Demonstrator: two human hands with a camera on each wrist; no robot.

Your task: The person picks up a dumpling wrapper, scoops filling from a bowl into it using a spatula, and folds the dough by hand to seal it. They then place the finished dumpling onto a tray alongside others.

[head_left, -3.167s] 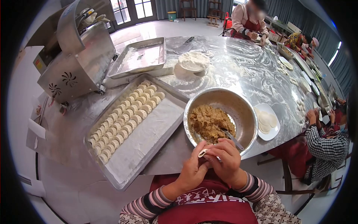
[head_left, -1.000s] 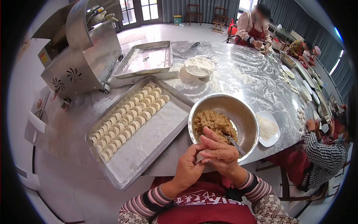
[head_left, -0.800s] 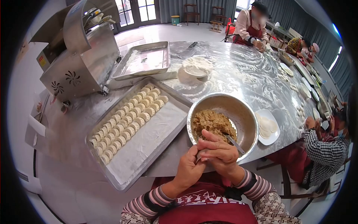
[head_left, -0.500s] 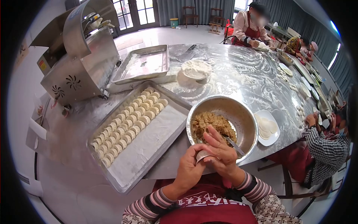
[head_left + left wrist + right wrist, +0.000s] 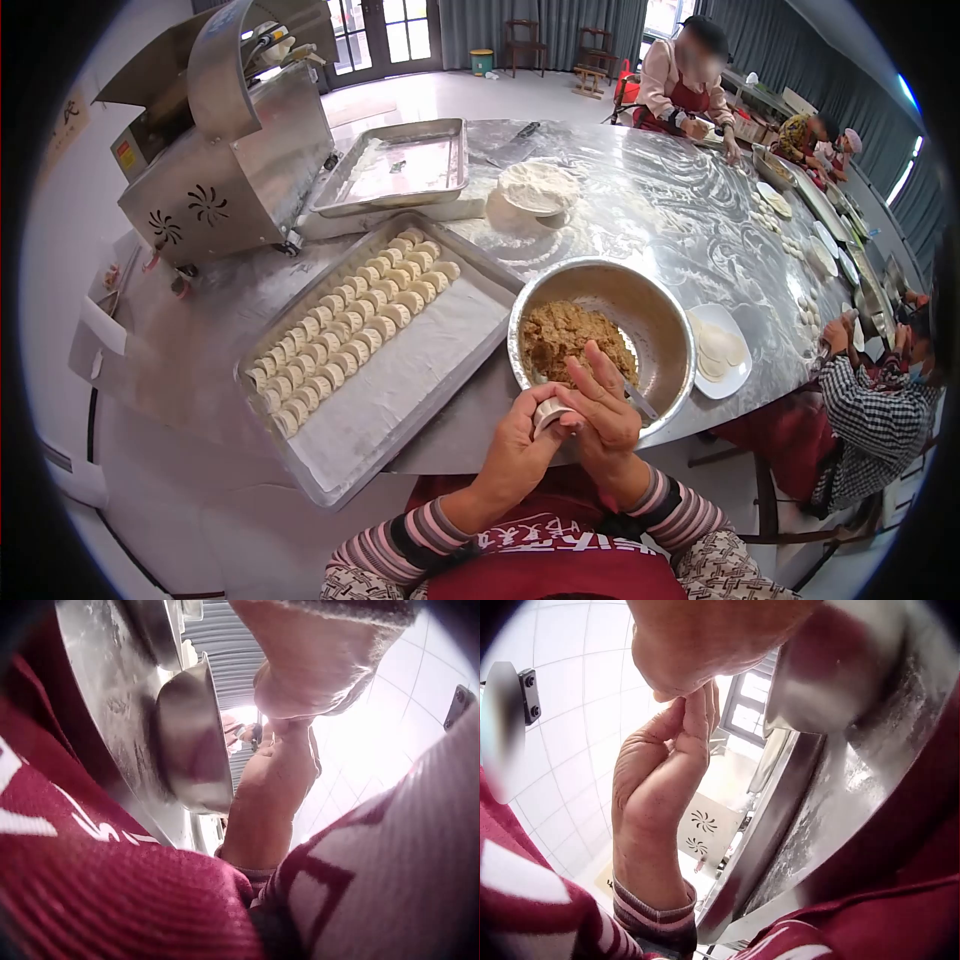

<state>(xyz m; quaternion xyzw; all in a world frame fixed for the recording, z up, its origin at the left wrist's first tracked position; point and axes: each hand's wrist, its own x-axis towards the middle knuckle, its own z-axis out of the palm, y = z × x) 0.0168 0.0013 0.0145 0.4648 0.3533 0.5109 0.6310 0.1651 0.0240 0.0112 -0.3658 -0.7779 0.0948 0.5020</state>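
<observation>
A small pale folded dumpling [image 5: 549,414] sits between both hands, in front of the near rim of the steel bowl [image 5: 668,300]. My left hand [image 5: 515,455] curls its fingers and thumb round it. My right hand [image 5: 607,425] touches the dumpling's right side with its thumb side, its other fingers extended up over the bowl. Brown filling [image 5: 575,338] fills the bowl's left part, with a utensil handle [image 5: 642,401] at the right. In the left wrist view the right hand [image 5: 277,780] meets the left hand [image 5: 322,664]; the dumpling is hidden in both wrist views.
Left of the bowl lies a tray [image 5: 400,400] with rows of dumplings [image 5: 350,320]. A plate of wrappers [image 5: 718,350] is at the right. Behind stand a flour bowl [image 5: 538,188], another tray [image 5: 400,165] and a steel machine [image 5: 230,150]. Other people sit along the table [image 5: 660,180].
The right fingers have shifted and straightened upward, and more of the dumpling's pale edge shows between the hands. Earlier, both hands pinched it with fingertips. The head view has shifted slightly.
</observation>
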